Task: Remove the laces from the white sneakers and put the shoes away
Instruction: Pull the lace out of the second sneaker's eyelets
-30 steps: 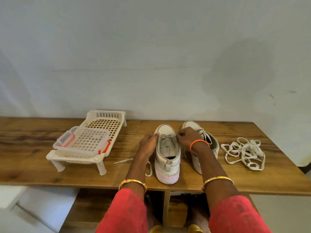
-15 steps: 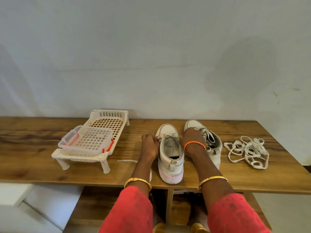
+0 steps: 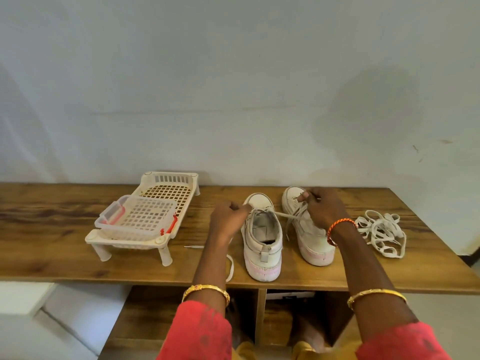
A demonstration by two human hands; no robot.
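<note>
Wooden table (image 3: 65,245) against pale wall. White plastic rack (image 3: 145,222) at 9 o'clock. Left sneaker (image 3: 262,245) centre, right sneaker (image 3: 311,237) at its 3 o'clock, both heels toward person, long axes running 6 to 12. Loose lace pile (image 3: 381,235) farther toward 3. Left hand (image 3: 228,216) curled at left sneaker's toe, apparently pinching lace (image 3: 285,215); right hand (image 3: 324,209) pinches lace over right sneaker's eyelets. Lace stretches between hands, running 9 to 3.
</note>
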